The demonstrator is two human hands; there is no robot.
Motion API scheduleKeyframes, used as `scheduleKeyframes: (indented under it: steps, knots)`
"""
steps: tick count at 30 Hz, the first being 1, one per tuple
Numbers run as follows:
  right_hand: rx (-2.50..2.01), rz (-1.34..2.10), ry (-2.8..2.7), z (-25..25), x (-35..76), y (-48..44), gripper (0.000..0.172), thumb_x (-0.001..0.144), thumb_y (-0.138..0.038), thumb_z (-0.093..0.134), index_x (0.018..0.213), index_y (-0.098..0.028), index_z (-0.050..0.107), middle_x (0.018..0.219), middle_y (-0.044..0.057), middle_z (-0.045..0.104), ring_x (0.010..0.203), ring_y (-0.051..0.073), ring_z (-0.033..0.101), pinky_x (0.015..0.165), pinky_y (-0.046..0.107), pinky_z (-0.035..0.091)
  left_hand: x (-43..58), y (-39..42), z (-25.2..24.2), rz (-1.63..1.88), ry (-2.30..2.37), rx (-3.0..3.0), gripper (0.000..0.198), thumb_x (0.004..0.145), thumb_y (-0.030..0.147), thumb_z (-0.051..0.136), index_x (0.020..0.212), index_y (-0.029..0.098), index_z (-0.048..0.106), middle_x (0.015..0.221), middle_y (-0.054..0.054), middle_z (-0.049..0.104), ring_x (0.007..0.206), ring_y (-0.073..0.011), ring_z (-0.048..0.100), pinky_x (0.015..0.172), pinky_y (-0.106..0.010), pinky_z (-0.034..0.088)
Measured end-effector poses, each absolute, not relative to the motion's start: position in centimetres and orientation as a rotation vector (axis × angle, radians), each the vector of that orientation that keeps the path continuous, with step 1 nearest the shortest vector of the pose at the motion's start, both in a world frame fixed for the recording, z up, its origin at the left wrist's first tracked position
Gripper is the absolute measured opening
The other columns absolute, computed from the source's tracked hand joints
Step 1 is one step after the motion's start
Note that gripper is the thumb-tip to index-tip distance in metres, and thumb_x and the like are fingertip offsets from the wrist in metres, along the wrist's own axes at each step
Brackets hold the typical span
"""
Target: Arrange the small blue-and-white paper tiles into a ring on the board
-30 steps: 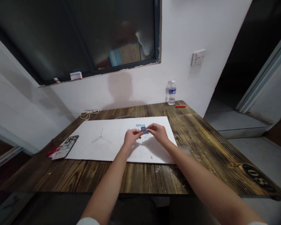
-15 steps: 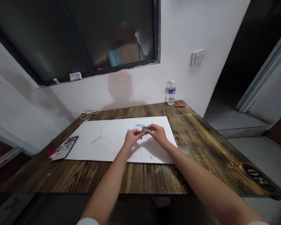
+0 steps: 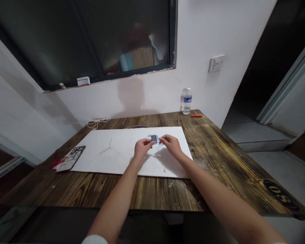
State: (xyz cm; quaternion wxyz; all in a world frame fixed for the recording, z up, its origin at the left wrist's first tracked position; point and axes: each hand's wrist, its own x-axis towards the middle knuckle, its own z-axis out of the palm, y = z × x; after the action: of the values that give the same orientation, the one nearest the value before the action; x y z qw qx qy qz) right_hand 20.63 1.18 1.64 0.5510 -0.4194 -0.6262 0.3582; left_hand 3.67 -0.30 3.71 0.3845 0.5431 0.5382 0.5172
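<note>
My left hand (image 3: 141,147) pinches a small blue-and-grey rectangular piece (image 3: 154,138) with dark bars across it, held above a white board (image 3: 127,154). Just to its right, my right hand (image 3: 170,143) has its thumb and forefinger pressed together. Whatever lies between those fingertips, if anything, is too small to make out. Behind the held piece, small blue shapes (image 3: 149,136) show on the board, partly covered by the piece and my fingers.
A patterned phone-like slab (image 3: 72,158) lies at the board's left end, with thin dark strands (image 3: 109,147) nearby. At the back of the wooden table (image 3: 167,193) are a coiled white cord (image 3: 97,122), a water bottle (image 3: 186,101) and a red stick (image 3: 196,116).
My hands have drawn slightly apart. The small blue piece, formerly between both hands, is now in my left hand and turned to show its barred face; my right fingertips are off it.
</note>
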Motion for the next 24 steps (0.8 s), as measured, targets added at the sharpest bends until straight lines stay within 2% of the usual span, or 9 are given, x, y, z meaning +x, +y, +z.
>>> scheduleKeyframes:
  steps: [2,5,9,12,14,18,24]
  knots:
    - [-1.089,0.755,-1.545,1.6,20.9,1.3,0.025,0.084,-0.042,0.057,0.078,-0.019,0.067,0.076,0.003,0.071,0.071,0.017,0.062,0.068,0.028,0.046,3.4,-0.2,3.8,1.381,1.404,1.312,0.033,0.054,0.043,0.080,0.070,0.017,0.068,0.062,-0.002,0.065,0.054,-0.0129,0.057,0.052,-0.024,0.039]
    - [-1.268,0.555,-1.749,1.4,21.2,1.3,0.019,0.084,-0.030,0.059,0.097,-0.018,0.067,0.098,0.008,0.071,0.092,0.021,0.061,0.080,0.032,0.045,3.1,-0.2,3.8,1.452,1.413,1.230,0.033,0.055,0.042,0.079,0.072,0.017,0.068,0.063,-0.002,0.066,0.056,-0.0124,0.057,0.052,-0.023,0.039]
    - [-1.391,0.334,-2.109,0.7,21.0,0.8,0.040,0.084,-0.023,0.060,0.123,-0.015,0.057,0.124,0.013,0.062,0.120,0.028,0.049,0.097,0.038,0.036,3.0,-0.2,3.9,1.483,1.403,1.194,0.033,0.055,0.042,0.080,0.073,0.017,0.068,0.064,-0.002,0.065,0.056,-0.0123,0.057,0.053,-0.023,0.039]
    - [-1.426,0.272,-2.268,0.5,20.7,0.3,0.044,0.088,-0.024,0.054,0.131,-0.016,0.049,0.136,0.014,0.053,0.131,0.031,0.037,0.103,0.045,0.029,3.1,-0.4,4.0,1.488,1.389,1.205,0.031,0.055,0.041,0.079,0.072,0.017,0.068,0.063,-0.002,0.065,0.056,-0.0119,0.057,0.053,-0.023,0.038]
    - [-1.442,0.259,-2.317,0.7,20.6,0.1,0.042,0.090,-0.026,0.052,0.131,-0.016,0.049,0.133,0.014,0.055,0.129,0.030,0.041,0.101,0.044,0.030,3.1,-0.4,4.0,1.483,1.387,1.203,0.031,0.056,0.040,0.079,0.072,0.017,0.068,0.063,-0.002,0.065,0.056,-0.0121,0.057,0.053,-0.023,0.038]
    - [-1.481,0.211,-2.391,1.7,20.7,0.0,0.035,0.089,-0.027,0.053,0.122,-0.017,0.056,0.117,0.013,0.064,0.110,0.025,0.056,0.091,0.034,0.035,3.1,-0.3,3.9,1.464,1.405,1.180,0.032,0.055,0.041,0.079,0.073,0.017,0.068,0.066,-0.003,0.066,0.057,-0.0129,0.058,0.054,-0.023,0.039]
    - [-1.477,0.062,-2.547,2.5,20.8,0.3,0.028,0.090,-0.021,0.047,0.114,-0.017,0.062,0.104,0.011,0.070,0.098,0.023,0.063,0.080,0.029,0.037,2.9,-0.3,3.9,1.456,1.400,1.165,0.032,0.055,0.041,0.079,0.074,0.017,0.068,0.067,-0.003,0.067,0.058,-0.0133,0.059,0.055,-0.023,0.039]
